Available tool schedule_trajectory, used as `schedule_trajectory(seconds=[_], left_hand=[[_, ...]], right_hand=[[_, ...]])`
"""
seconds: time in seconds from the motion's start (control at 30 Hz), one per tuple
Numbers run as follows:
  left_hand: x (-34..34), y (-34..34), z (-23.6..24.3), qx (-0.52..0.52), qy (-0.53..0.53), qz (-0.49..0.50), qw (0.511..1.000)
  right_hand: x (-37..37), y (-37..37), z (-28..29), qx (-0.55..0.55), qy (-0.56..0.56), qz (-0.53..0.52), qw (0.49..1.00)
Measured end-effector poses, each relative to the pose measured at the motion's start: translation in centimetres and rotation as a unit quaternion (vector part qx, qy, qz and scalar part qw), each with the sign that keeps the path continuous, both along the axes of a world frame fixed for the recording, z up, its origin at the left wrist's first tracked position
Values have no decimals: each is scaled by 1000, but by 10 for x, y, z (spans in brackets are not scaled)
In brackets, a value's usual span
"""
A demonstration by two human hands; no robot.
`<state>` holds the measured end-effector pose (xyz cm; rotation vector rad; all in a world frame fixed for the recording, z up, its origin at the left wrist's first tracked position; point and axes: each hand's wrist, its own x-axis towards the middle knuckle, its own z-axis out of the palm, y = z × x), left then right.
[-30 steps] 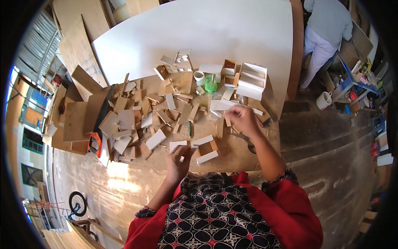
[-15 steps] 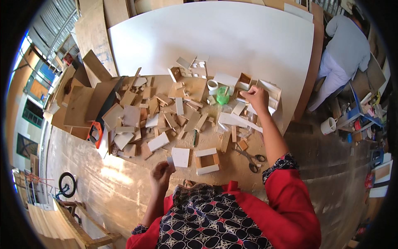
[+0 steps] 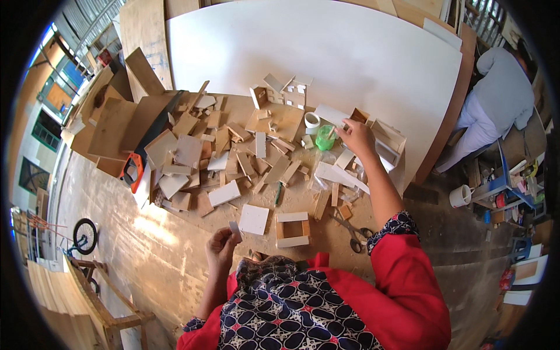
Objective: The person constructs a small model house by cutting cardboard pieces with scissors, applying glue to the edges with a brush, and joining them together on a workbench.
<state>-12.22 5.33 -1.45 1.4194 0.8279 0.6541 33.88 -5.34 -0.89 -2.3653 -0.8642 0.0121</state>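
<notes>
My left hand (image 3: 220,248) is closed on a small flat grey piece (image 3: 235,232) near the front edge of the wooden work table (image 3: 233,213). A white square board (image 3: 254,218) and an open box frame (image 3: 291,241) of wood and white strips lie to its right. My right hand (image 3: 359,140) reaches to the back right, fingers pinched; what is between them is too small to make out. Just left of it stand a green plastic container (image 3: 324,142) with a stick in it and a white cup (image 3: 311,119); behind it are small open boxes (image 3: 386,135).
Wood offcuts (image 3: 224,191) heap across the left and middle, with an orange-handled saw (image 3: 135,181) at the left edge and scissors (image 3: 356,245) at the right. A large white panel (image 3: 315,46) stands behind. A co-worker (image 3: 496,93) bends at the right. A bicycle (image 3: 83,236) is lower left.
My right hand has moved up toward the back beside the green container. My left hand has shifted left and down with the grey piece. The camera view has shifted too.
</notes>
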Motion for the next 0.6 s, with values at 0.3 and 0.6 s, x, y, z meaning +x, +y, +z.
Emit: schedule_trajectory(seconds=[0.3, 0.6], left_hand=[[5, 1, -6, -14, 13, -1, 1000], [0, -1, -2, -15, 1, 4, 1000]], right_hand=[[6, 22, -25, 45, -48, 30, 997], [2, 30, -20, 106, -78, 58, 990]])
